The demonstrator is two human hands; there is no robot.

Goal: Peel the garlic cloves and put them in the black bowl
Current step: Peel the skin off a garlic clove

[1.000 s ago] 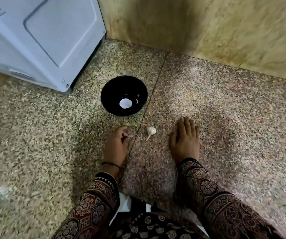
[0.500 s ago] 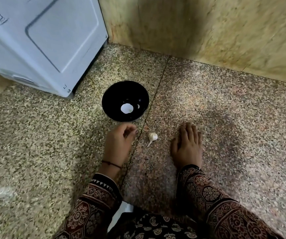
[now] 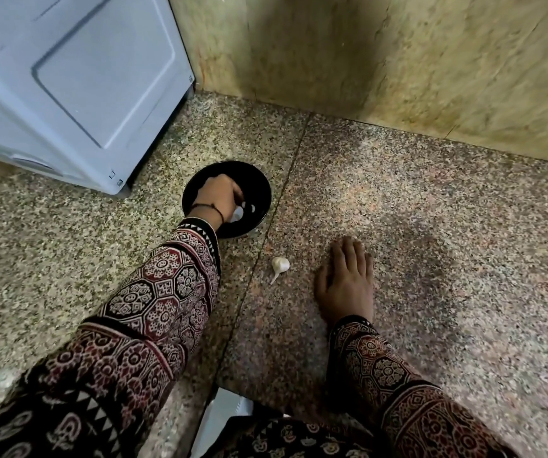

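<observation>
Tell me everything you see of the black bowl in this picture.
The black bowl is round and glossy, perhaps glazed ceramic or plastic. It stands upright on the speckled stone floor, near the corner of a white appliance, just left of a floor joint. The left hand reaches into it and hides part of the inside. Beside the hand, a few white pieces lie on its bottom.

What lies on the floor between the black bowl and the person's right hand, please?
In the head view, one garlic bulb lies on the speckled floor between the black bowl and the flat right hand, touching neither.
</observation>
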